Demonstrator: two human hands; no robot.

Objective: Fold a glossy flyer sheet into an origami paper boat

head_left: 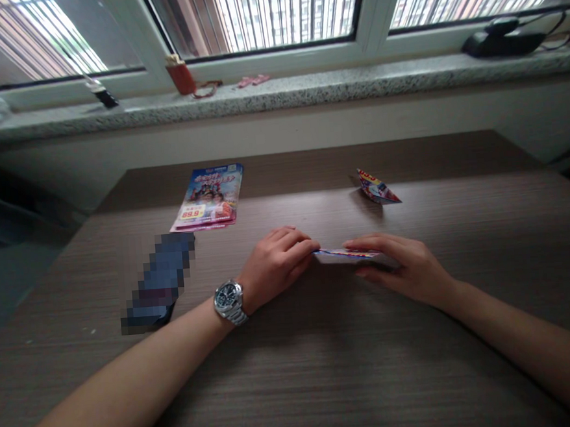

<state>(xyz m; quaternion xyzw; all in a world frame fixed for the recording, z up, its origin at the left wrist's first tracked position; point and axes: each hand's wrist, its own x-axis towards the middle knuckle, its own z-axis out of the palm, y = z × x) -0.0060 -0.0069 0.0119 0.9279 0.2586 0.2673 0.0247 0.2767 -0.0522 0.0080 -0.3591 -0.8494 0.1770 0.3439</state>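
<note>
A thin folded piece of printed paper (339,253) is seen nearly edge-on above the middle of the table. My left hand (281,256), with a metal watch (229,300) on its wrist, is closed and pinches the paper's left end. At the other end, my right hand (405,263) has its fingers along the top edge and its thumb lower down, around the paper. Part of the right end is hidden by that hand. Beyond it stands a small folded paper shape (377,187), pointed at its ends and apart from both hands.
Several printed flyers (210,196) lie stacked at the back left of the wooden table (301,381). A pixelated dark phone-like object (160,284) lies beside my left forearm. The stone windowsill (330,90) holds a red case (180,76), a small bottle (102,94) and a black device (502,39).
</note>
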